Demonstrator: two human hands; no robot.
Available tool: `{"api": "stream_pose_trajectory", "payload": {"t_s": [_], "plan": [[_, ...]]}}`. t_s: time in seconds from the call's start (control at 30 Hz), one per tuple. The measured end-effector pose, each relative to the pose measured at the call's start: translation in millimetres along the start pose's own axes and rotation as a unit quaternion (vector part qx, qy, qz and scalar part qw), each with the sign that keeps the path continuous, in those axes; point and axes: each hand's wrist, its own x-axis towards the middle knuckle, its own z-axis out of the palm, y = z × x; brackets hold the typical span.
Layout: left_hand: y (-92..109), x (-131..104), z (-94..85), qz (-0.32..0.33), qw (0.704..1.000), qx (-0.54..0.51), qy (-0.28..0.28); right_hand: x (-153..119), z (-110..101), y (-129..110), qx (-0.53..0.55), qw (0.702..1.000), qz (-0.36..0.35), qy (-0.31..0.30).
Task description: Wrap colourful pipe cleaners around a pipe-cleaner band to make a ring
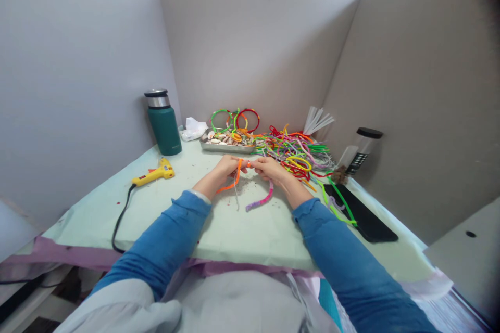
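My left hand (229,167) and my right hand (269,168) almost meet over the middle of the table, fingers pinched. An orange pipe cleaner (236,177) hangs from my left hand, its tail reaching down to the left, with a thin greyish strand (236,195) beside it. Between the fingertips a short orange piece shows. Below my right hand curves a pink and purple pipe cleaner (265,199), its upper end hidden by the hand.
Behind the hands are a metal tray of shells (228,149), pipe-cleaner rings (248,112) and a heap of pipe cleaners (300,148). A green bottle (164,127) and yellow glue gun (154,173) stand left; a black phone-like slab (367,216) and clear bottle (364,150) are right.
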Motion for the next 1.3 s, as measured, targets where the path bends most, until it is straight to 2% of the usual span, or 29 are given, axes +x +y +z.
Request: {"api": "stream_pose_trajectory", "payload": {"t_s": [0.1,0.27,0.47,0.67,0.8,0.87,0.97,1.03,1.17,1.3], "plan": [[-1.0,4.5,0.5,-0.041,0.998,-0.052,0.0,-1.0,0.2,-0.6,0.005,1.0,-0.008,-0.003],[-2.0,10.4,0.8,-0.089,0.982,-0.16,-0.039,-0.7,-0.4,0.7,0.012,1.0,-0.026,-0.009],[-0.6,6.6,1.1,-0.089,0.973,-0.207,-0.045,-1.3,-1.4,-0.8,0.019,0.999,-0.037,-0.012],[-3.8,5.2,0.4,-0.046,0.987,-0.151,-0.041,0.3,-2.6,0.1,0.004,1.0,-0.029,-0.004],[-6.4,5.9,1.2,-0.025,0.995,-0.093,-0.03,1.5,-1.7,-0.1,-0.016,0.999,-0.021,0.023],[-6.2,5.4,1.9,0.002,0.998,-0.063,-0.001,1.9,-0.8,-0.5,-0.024,0.999,-0.016,0.04],[-4.4,4.3,2.2,0.072,0.994,0.001,0.083,2.1,0.5,-0.7,-0.031,0.998,-0.005,0.06],[-3.3,4.2,2.3,0.113,0.987,0.045,0.106,2.1,1.1,-0.5,-0.034,0.997,0.002,0.069],[-1.6,3.5,3.1,0.14,0.986,0.076,0.037,2.8,1.3,0.3,-0.036,0.997,0.002,0.072],[1.7,0.8,-1.1,0.06,0.997,-0.018,-0.036,4.4,-0.3,1.7,-0.04,0.996,0.0,0.079]]}}
